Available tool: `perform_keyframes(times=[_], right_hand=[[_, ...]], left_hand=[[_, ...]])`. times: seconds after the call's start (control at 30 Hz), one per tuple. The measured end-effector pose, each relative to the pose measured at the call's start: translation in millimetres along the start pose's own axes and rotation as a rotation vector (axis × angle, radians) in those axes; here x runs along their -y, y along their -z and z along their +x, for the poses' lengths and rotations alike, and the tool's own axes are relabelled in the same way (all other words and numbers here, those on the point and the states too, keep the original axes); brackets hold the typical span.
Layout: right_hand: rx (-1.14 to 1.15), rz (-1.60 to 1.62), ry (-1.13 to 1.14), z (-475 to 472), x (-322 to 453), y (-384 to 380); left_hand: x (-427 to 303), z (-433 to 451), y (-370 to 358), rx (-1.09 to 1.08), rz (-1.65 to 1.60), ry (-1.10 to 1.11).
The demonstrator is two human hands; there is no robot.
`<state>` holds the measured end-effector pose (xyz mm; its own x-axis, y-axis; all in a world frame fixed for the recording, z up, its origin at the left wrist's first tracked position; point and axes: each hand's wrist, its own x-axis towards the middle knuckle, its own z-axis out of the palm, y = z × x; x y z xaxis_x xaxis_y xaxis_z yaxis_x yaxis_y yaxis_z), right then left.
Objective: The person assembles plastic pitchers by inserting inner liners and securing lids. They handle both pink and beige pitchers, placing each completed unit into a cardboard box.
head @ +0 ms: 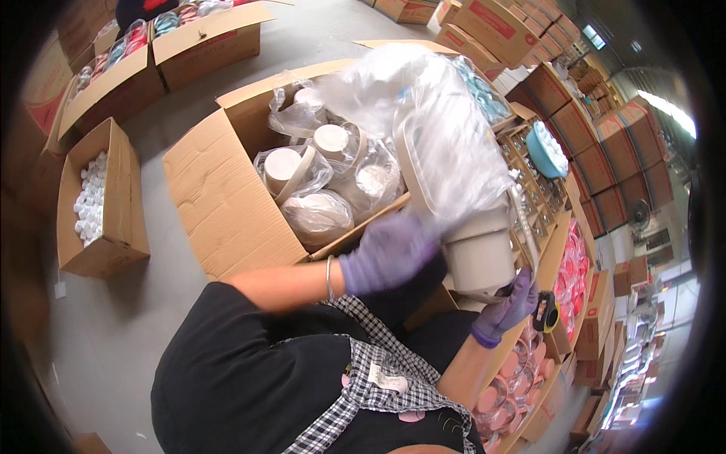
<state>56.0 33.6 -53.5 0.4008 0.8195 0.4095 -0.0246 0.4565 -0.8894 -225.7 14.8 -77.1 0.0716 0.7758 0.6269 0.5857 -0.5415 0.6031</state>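
Note:
A beige plastic container (481, 255) with a loop handle is tilted in front of me, its narrower end towards my body. A clear plastic bag (454, 130), blurred by motion, spreads over its far part. My right hand (510, 306), in a purple glove, grips the container's near right side by a pale handle-like strip (526, 232). My left hand (391, 249), also gloved, is curled and blurred beside the container and the bag's lower edge; its fingertips are hidden. Beyond it, an open cardboard box (249, 221) holds several bagged beige containers (283, 164).
On the floor at left stands a carton (127, 210) of small white caps (93, 198). A divided box (524, 153) bears a blue basin (545, 150) of white pieces. Pink containers (510, 380) and a tape dispenser (547, 312) are at right. Stacked cartons (612, 142) stand beyond.

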Motion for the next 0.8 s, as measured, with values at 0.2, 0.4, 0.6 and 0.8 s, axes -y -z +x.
perform_keyframes(times=[0.2,0.4,0.6,0.8], right_hand=[[0.167,-0.207,0.128,49,30,-78],[0.412,-0.362,0.227,94,43,-160],[0.774,-0.448,0.297,113,35,-328],[0.919,-0.641,1.045,77,9,-469]], left_hand=[[38,-51,45,0.291,-0.324,-0.089],[322,16,75,-0.711,-0.180,0.946],[412,36,39,-0.369,0.117,1.092],[395,47,5,-0.250,0.084,0.759]])
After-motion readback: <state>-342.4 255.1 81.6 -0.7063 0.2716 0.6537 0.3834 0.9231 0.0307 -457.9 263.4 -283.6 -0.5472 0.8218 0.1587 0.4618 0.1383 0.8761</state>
